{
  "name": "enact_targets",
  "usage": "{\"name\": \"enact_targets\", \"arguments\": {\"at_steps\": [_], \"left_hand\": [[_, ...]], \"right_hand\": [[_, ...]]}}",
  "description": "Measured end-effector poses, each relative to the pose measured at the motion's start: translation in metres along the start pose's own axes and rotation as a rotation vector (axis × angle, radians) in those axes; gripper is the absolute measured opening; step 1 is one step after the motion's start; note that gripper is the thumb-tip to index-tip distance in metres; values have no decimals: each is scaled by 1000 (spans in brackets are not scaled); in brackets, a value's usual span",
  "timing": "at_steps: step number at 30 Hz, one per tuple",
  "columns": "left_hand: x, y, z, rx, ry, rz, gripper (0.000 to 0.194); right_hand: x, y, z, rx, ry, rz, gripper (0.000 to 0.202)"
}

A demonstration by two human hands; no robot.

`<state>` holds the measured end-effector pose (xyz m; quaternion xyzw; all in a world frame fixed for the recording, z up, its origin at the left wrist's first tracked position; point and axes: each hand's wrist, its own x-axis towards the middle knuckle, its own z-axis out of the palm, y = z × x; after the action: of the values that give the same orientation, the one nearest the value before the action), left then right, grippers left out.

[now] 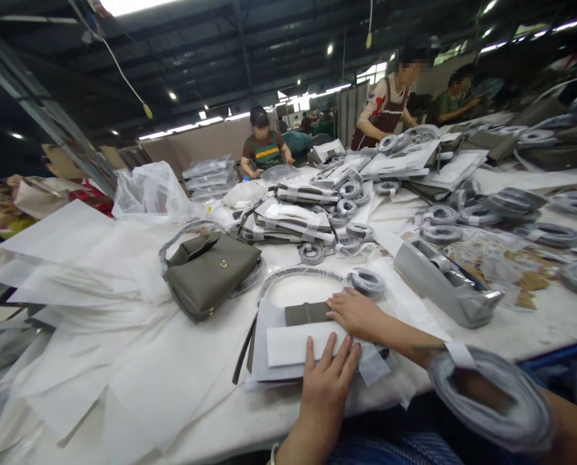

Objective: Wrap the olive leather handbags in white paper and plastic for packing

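Observation:
A flat bag (262,349) partly covered with white foam sheet lies at the table's front, its wrapped handle (298,270) arching behind it. My left hand (328,374) rests with spread fingers on the folded white foam strip (288,345) on top. Beyond it, my right hand (354,313) lies flat, its fingertips at the right end of the olive strap piece (308,314). A wrapped coil (492,397) hangs around my right forearm. To the left stands a finished-looking olive handbag (211,271) with a small gold clasp.
A grey tape dispenser (446,284) stands right of my hands. White sheets (143,361) spread over the left side. Wrapped coils (366,281) and stacked wrapped pieces (288,223) lie farther back. People (264,145) work across the table (206,400).

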<state>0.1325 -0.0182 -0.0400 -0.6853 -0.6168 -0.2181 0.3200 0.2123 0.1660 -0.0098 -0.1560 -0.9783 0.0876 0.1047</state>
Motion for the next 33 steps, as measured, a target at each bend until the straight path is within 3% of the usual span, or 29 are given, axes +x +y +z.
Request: {"name": "enact_targets", "arguments": {"at_steps": [8, 12, 15, 17, 20, 22, 23, 26, 27, 28, 30, 33], "left_hand": [[4, -2, -3, -93, 1, 0, 31], [1, -1, -7, -115, -88, -6, 34], [0, -2, -13, -141, -197, -2, 39], [1, -3, -17, -158, -250, -6, 43], [1, -4, -19, -178, -297, -18, 47], [1, -4, -20, -196, -312, -25, 48], [1, -3, -20, -206, -309, -30, 48], [0, -2, -17, -228, -260, -43, 46], [-1, -2, -15, -228, -234, -42, 46], [-3, -3, -12, -222, -200, -33, 45], [-5, -5, -5, -199, -128, 7, 45], [-9, -12, 6, -145, -50, 112, 45]], "right_hand": [[0, -1, 2, 49, 75, 110, 28], [1, 0, 8, 129, 166, 142, 27], [-4, -3, -1, 203, 268, 129, 24], [-23, -9, -17, 243, 390, 139, 27], [-82, -25, -49, 264, 606, 207, 30], [-132, -40, -60, 271, 665, 249, 26], [-156, -47, -59, 305, 636, 279, 26], [-216, -64, -22, 341, 374, 479, 21], [-230, -66, -1, 321, 349, 514, 17], [-240, -67, 22, 304, 357, 509, 30], [-249, -65, 65, 344, 365, 534, 50], [-238, -62, 101, 491, 287, 561, 46]]}}
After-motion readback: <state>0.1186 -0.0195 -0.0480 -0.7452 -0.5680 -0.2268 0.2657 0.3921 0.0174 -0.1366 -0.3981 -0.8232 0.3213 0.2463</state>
